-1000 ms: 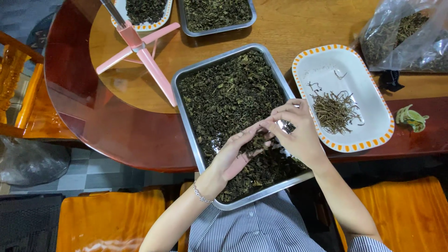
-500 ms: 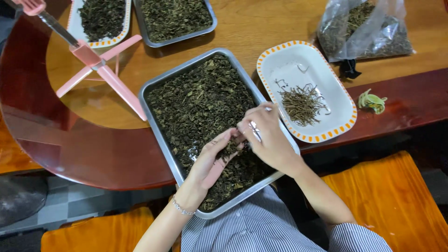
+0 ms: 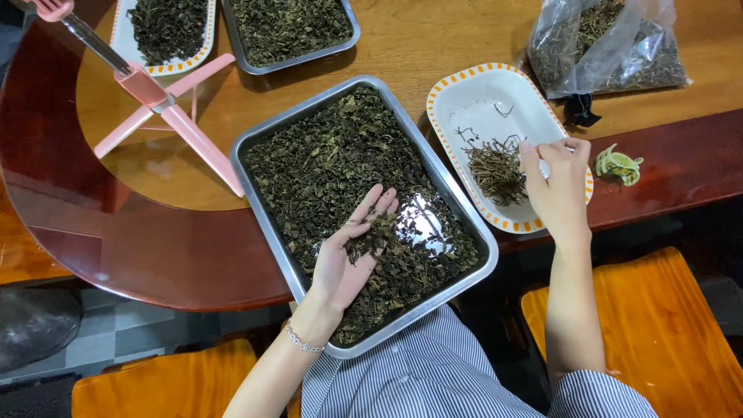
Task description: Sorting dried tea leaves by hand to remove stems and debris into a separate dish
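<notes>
Dried leaves (image 3: 340,155) fill a steel tray (image 3: 263,139) at the near edge of the wooden bench (image 3: 433,39). Left hand (image 3: 352,248) lies palm-up and open over the tray, cradling loose leaves. Right hand (image 3: 557,182), fingertips pinched, hovers over stems (image 3: 495,166) in an orange-rimmed white dish (image 3: 480,89). Orange chairs (image 3: 658,325) stand on grey floor tiles (image 3: 101,340).

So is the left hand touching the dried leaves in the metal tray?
Touching. The head view shows the left hand palm up, leaves lying on it.
</notes>
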